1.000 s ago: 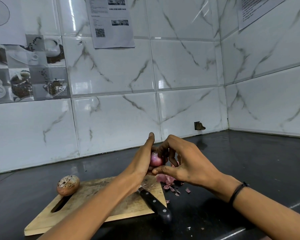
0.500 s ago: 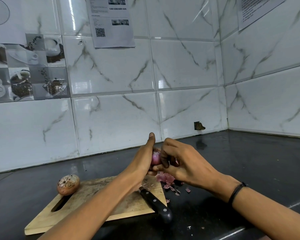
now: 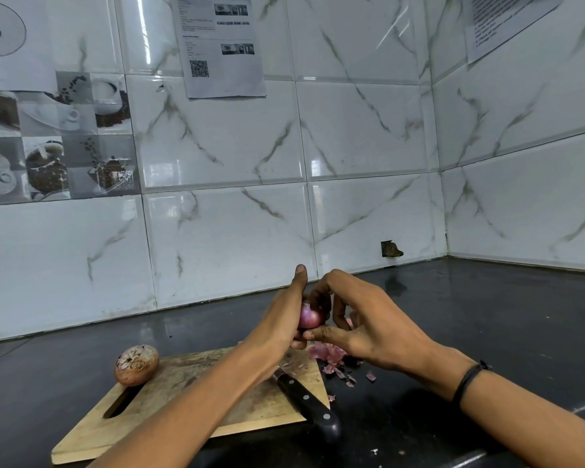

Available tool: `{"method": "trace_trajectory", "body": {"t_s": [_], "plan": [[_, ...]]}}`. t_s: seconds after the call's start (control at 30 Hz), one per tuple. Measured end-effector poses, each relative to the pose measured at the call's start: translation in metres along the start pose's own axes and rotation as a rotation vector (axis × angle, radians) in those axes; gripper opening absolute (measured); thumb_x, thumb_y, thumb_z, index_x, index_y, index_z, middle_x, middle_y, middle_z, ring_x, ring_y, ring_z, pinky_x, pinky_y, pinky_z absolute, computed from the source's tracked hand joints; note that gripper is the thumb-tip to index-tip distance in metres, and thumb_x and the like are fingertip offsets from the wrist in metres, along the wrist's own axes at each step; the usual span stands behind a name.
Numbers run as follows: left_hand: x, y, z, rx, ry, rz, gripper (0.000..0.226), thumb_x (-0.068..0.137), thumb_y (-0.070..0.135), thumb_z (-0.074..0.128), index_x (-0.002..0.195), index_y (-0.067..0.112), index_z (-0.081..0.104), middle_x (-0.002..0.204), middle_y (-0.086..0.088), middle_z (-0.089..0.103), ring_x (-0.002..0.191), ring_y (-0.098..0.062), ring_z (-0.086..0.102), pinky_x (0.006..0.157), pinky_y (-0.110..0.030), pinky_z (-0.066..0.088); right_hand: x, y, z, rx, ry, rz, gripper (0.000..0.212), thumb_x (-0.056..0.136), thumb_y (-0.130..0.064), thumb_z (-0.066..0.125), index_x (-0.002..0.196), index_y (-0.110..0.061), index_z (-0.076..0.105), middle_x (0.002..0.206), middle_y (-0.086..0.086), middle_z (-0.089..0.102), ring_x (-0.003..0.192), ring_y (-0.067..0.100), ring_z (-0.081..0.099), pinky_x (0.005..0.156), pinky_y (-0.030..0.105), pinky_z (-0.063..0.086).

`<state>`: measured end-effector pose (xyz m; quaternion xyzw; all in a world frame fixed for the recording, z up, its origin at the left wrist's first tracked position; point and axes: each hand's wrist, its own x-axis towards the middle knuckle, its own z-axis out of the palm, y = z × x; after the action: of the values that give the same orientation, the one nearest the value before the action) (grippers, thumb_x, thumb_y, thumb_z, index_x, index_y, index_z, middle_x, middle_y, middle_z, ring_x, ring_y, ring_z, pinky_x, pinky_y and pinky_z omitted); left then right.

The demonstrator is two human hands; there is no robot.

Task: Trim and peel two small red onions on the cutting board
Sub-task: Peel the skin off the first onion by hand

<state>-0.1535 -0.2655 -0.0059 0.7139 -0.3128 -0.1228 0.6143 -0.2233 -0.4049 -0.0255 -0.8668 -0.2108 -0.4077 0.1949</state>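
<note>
Red-purple: small glossy onion (image 3: pixel 309 318) clasped between two hands, centre frame.
The left hand (image 3: pixel 279 331) cups it from the left, thumb upright; the right hand (image 3: pixel 372 329) pinches it with curled fingers and thumb. Pink papery peel scraps (image 3: pixel 328 355) lie on the black countertop (image 3: pixel 487 315) beside the pale wooden cutting board (image 3: pixel 183 403), lower centre; a black-handled riveted knife (image 3: pixel 305 400) rests on its right edge; a brown dry-skinned onion (image 3: pixel 136 364) sits at its left corner.

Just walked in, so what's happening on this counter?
A person is peeling a small red onion, held in the left hand while the right hand picks at its skin. Pink peels lie beside the cutting board. A knife rests on the board, and a second onion, unpeeled, sits at its left end.
</note>
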Motion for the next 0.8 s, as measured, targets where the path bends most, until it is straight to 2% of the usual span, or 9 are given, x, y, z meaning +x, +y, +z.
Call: {"method": "trace_trajectory", "body": {"t_s": [0.17, 0.23, 0.3, 0.37, 0.43, 0.5, 0.6, 0.67, 0.8], "plan": [[0.001, -0.004, 0.001, 0.042, -0.013, 0.004, 0.066, 0.104, 0.059, 0.023, 0.069, 0.014, 0.056, 0.039, 0.007, 0.047, 0.031, -0.003, 0.043, 0.037, -0.013, 0.032, 0.0, -0.001, 0.0, 0.024, -0.043, 0.012, 0.022, 0.084, -0.023, 0.08, 0.093, -0.023, 0.06, 0.089, -0.012, 0.058, 0.078, 0.017, 0.057, 0.065, 0.027, 0.047], [0.002, -0.003, -0.001, -0.008, -0.045, -0.02, 0.074, 0.102, 0.064, 0.024, 0.061, 0.015, 0.06, 0.044, 0.002, 0.045, 0.035, -0.008, 0.037, 0.038, -0.017, 0.028, 0.0, 0.001, 0.0, -0.022, -0.057, 0.0, 0.016, 0.084, -0.009, 0.072, 0.085, -0.02, 0.06, 0.088, -0.009, 0.056, 0.077, 0.016, 0.055, 0.063, 0.025, 0.043], [0.004, -0.003, -0.004, -0.049, -0.065, -0.037, 0.078, 0.101, 0.067, 0.025, 0.051, 0.017, 0.059, 0.048, -0.001, 0.041, 0.039, -0.01, 0.028, 0.041, -0.021, 0.021, 0.0, 0.001, 0.001, -0.047, -0.052, -0.001, 0.016, 0.083, -0.005, 0.067, 0.081, -0.019, 0.059, 0.087, -0.009, 0.054, 0.077, 0.015, 0.055, 0.063, 0.02, 0.04], [0.005, -0.003, -0.006, -0.053, -0.06, -0.029, 0.076, 0.101, 0.066, 0.025, 0.056, 0.014, 0.056, 0.048, -0.002, 0.039, 0.04, -0.011, 0.027, 0.042, -0.021, 0.021, 0.0, 0.002, 0.001, -0.03, -0.028, 0.011, 0.012, 0.084, -0.016, 0.07, 0.081, -0.021, 0.059, 0.084, -0.01, 0.055, 0.076, 0.014, 0.056, 0.062, 0.02, 0.042], [0.005, -0.003, -0.006, -0.052, -0.039, -0.017, 0.071, 0.102, 0.064, 0.026, 0.065, 0.011, 0.056, 0.047, -0.002, 0.039, 0.038, -0.011, 0.029, 0.042, -0.021, 0.023, 0.0, 0.002, 0.0, -0.016, 0.015, 0.04, 0.026, 0.083, -0.037, 0.078, 0.084, -0.022, 0.057, 0.081, -0.009, 0.058, 0.072, 0.014, 0.056, 0.061, 0.024, 0.045], [0.005, -0.003, -0.006, -0.054, -0.012, -0.019, 0.068, 0.102, 0.063, 0.028, 0.073, 0.01, 0.059, 0.046, -0.002, 0.041, 0.036, -0.01, 0.032, 0.043, -0.022, 0.024, 0.0, 0.001, -0.002, -0.004, 0.045, 0.072, 0.037, 0.078, -0.047, 0.083, 0.091, -0.023, 0.057, 0.085, -0.008, 0.062, 0.07, 0.015, 0.057, 0.06, 0.023, 0.046], [0.006, -0.004, -0.007, -0.066, -0.02, -0.011, 0.067, 0.102, 0.063, 0.028, 0.081, 0.009, 0.061, 0.055, -0.006, 0.045, 0.038, -0.01, 0.03, 0.042, -0.021, 0.022, 0.0, -0.002, -0.003, 0.059, 0.05, 0.073, 0.042, 0.077, -0.043, 0.086, 0.107, -0.025, 0.062, 0.099, -0.016, 0.065, 0.076, 0.007, 0.061, 0.067, 0.014, 0.046], [0.007, -0.006, -0.009, -0.06, -0.034, -0.009, 0.066, 0.103, 0.062, 0.026, 0.083, 0.01, 0.061, 0.051, -0.001, 0.04, 0.04, -0.01, 0.024, 0.042, -0.022, 0.02, 0.001, -0.003, -0.004, 0.069, 0.045, 0.064, 0.037, 0.082, -0.04, 0.083, 0.112, -0.025, 0.067, 0.104, -0.018, 0.067, 0.086, 0.0, 0.063, 0.073, 0.011, 0.045], [0.01, -0.008, -0.012, -0.044, -0.04, -0.012, 0.063, 0.103, 0.062, 0.024, 0.087, 0.012, 0.059, 0.053, 0.002, 0.04, 0.041, -0.008, 0.021, 0.042, -0.02, 0.02, 0.0, -0.001, -0.005, 0.027, 0.053, 0.054, 0.014, 0.092, -0.033, 0.074, 0.103, -0.024, 0.074, 0.097, -0.014, 0.068, 0.088, 0.008, 0.065, 0.07, 0.01, 0.043]]}}
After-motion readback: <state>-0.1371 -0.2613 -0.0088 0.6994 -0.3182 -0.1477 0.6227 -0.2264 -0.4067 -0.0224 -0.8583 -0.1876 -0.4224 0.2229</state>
